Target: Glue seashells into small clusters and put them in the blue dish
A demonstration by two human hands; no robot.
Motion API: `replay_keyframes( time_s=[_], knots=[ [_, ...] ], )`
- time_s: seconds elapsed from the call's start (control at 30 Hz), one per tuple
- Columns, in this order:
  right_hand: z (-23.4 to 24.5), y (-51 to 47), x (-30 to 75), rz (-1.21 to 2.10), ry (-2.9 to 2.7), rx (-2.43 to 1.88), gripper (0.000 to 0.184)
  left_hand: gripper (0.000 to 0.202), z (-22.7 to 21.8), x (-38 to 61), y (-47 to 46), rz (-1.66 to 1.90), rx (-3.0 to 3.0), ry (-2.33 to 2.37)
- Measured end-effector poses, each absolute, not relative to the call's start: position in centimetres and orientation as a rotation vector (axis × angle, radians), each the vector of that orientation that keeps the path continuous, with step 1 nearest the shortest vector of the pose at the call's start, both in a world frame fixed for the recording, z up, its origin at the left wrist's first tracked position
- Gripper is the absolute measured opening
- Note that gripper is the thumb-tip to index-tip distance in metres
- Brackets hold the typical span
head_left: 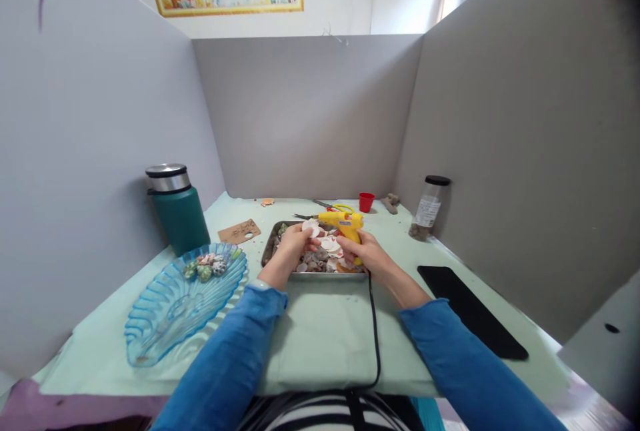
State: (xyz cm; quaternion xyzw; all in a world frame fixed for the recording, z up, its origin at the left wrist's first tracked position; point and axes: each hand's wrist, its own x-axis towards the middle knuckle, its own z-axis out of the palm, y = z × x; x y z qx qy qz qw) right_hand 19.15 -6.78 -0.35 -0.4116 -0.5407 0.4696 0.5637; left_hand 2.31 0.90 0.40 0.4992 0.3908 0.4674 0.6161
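Over the middle of the table, my right hand (369, 249) grips a yellow glue gun (345, 220) by its handle. The gun's dark nozzle points left, and a black cord runs from the handle toward the front edge. My left hand (296, 242) pinches a white shell (312, 227) close to the nozzle. Whether the nozzle touches the shell I cannot tell. Beneath both hands lies a metal tray (327, 276) filled with shells and small stones, partly hidden by the hands and gun.
At left stand a blue shell-shaped dish (175, 307) with small shells and a green bottle (180, 217). A brown card (240, 231) lies near the tray. Behind are yellow-handled scissors (344, 208) and a red cup (367, 202). At right are a jar (428, 209) and a black mat (470, 311).
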Motion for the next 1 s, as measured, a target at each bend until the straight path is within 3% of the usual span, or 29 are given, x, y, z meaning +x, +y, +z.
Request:
replay_keyframes(
  time_s=[0.6, 1.0],
  knots=[
    [-0.28, -6.91, 18.93, 1.095, -1.353, -1.038, 0.044, 0.005, 0.98, 2.12, 0.28, 1.073, 1.088, 0.731],
    [0.07, -7.17, 18.77, 1.09, -1.312, -1.026, 0.035, 0.006, 0.84, 2.06, 0.29, 1.073, 1.087, 0.732]
  ],
)
